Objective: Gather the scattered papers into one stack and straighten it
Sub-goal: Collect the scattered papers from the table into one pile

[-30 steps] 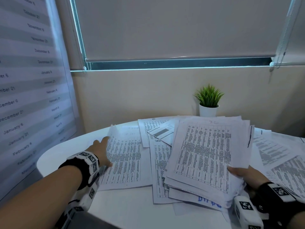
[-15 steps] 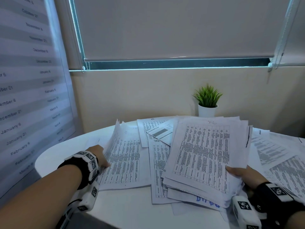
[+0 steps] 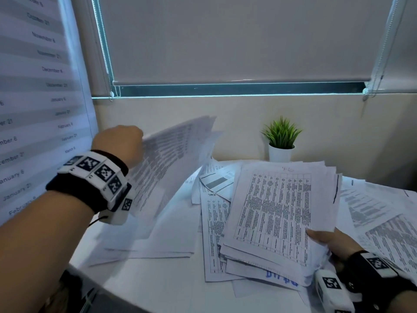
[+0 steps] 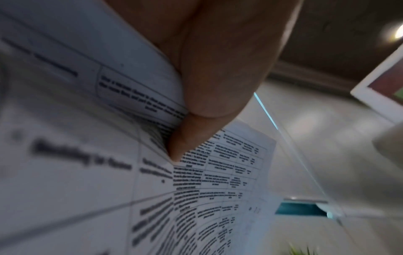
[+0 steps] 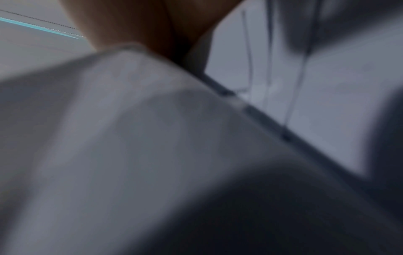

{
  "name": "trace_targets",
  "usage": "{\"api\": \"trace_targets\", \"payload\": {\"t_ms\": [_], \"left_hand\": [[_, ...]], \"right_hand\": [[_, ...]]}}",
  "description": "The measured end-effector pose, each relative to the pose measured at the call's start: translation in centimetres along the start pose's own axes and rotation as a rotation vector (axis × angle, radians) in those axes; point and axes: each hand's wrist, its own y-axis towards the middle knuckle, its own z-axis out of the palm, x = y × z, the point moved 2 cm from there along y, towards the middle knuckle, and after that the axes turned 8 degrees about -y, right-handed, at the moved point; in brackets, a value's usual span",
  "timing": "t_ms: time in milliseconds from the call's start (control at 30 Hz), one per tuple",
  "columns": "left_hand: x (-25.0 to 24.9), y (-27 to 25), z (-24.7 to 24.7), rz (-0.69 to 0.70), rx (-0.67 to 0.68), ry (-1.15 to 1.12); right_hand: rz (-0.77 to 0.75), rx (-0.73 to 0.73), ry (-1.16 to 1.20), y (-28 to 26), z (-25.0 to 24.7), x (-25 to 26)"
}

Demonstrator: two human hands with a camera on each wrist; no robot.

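Left-side sheets [image 3: 167,168] now off table [image 3: 171,288]

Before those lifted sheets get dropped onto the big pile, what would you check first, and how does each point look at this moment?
1. Left hand has a firm hold on the lifted sheets: ok, thumb and fingers pinch their edge in the left wrist view.
2. Lifted sheets clear of the table: ok, they hang tilted in the air.
3. Right hand steadies the main pile: ok, its thumb lies on the top sheet's corner.
4. Main pile squared: not ok, the edges are fanned out.
5. All papers gathered: not ok, loose sheets lie to the right and more under the lifted ones.
6. Potted plant out of the way: ok, it stands behind the pile.
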Motion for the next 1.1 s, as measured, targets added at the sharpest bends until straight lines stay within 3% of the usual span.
{"api": "trace_targets", "payload": {"t_ms": [200,300,467,700,800,1000,1100], "left_hand": [[0.8,-0.6,-3.5,-0.003,-0.179,-0.164],[1.2,-1.0,-4.2,-0.001,-0.192,-0.366],[-0.7,-1.4,-1.3,-0.124,0.028,-0.92],[-9.9,-4.2,8.9,-0.21,0.524,-1.206],[-13.6,-6.1,12.3,-0.33,0.7,-1.266],[-16.8,-6.3,14.1,-0.303,0.737,-1.397],[-16.8,-6.2,13.8,-0.295,0.771,-1.39]], "right_hand": [[-0.001,-0.005,-0.034,-0.1,-0.1,0.1],[0.014,-0.007,-0.062,0.0,-0.2,0.0],[0.018,-0.002,-0.085,-0.4,0.0,0.2],[-0.012,0.04,-0.082,-0.3,0.1,0.1],[-0.015,0.01,-0.102,-0.3,0.0,0.2],[-0.013,-0.039,-0.273,0.1,-0.2,0.8],[0.062,-0.058,-0.221,0.1,-0.5,0.6]]}}
